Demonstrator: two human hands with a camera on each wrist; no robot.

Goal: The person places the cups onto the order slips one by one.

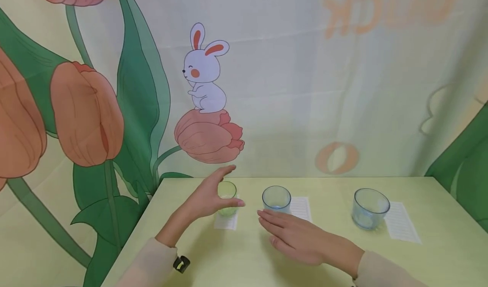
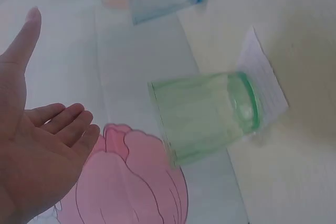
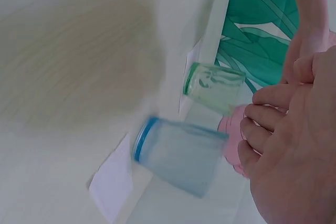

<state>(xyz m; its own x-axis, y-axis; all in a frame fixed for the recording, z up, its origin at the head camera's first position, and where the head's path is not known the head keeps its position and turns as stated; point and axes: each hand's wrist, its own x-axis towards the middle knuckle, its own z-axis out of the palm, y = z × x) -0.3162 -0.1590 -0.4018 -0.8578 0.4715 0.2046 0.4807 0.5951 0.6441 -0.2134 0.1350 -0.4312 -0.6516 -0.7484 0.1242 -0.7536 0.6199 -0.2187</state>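
My left hand (image 1: 209, 196) hovers by a green glass (image 1: 227, 189), thumb and fingers spread wide apart. The thumb crosses in front of the glass in the head view. In the left wrist view the palm (image 2: 39, 156) faces up beside the green glass, fingers apart from it. My right hand (image 1: 297, 238) is held out flat in front of the middle blue glass (image 1: 276, 197) and overlaps its base. Its fingers lie side by side, holding nothing, as the right wrist view also shows. Both glasses stand upright on the table.
Another blue glass (image 1: 370, 208) stands at the right of the pale table (image 1: 431, 198). Printed paper slips (image 1: 402, 222) lie by the glasses, one partly under the green glass. Behind the table hangs a cloth (image 1: 282, 88) printed with tulips and a rabbit.
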